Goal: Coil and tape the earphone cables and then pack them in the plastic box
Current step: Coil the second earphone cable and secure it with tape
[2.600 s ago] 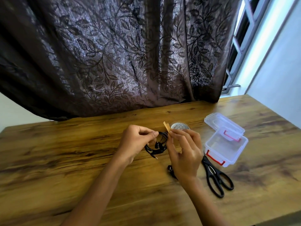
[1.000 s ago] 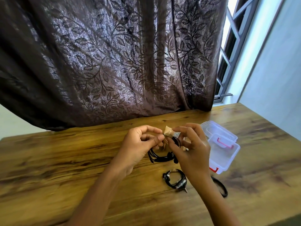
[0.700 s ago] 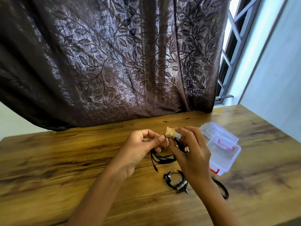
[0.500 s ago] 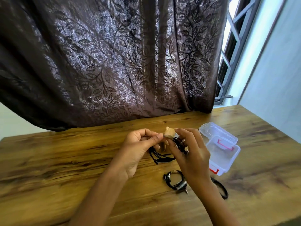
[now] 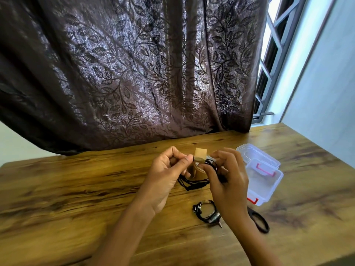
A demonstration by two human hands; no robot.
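Observation:
A coil of black earphone cable [image 5: 194, 182] is held above the wooden table [image 5: 76, 189] between both hands. My left hand [image 5: 165, 179] pinches a strip of tan tape [image 5: 200, 154] against the coil's top. The coil's right side is gripped by my right hand [image 5: 226, 181], its fingers curled around the cable. A second coiled black earphone [image 5: 206, 211] lies on the table below my right hand. To the right stands the clear plastic box [image 5: 269, 189] with red latches, its lid [image 5: 255, 154] folded back.
Black scissors [image 5: 259, 221] lie on the table behind my right wrist, mostly hidden. A tape roll is partly hidden behind my fingers. A dark leaf-patterned curtain [image 5: 134, 73] hangs along the table's far edge. A window and pale wall are at right.
The hands have stayed close together with the coil. The tape strip has gone from my right hand's fingers to sitting pinched at the coil's top. The camera tilted up, bringing the second coil into view.

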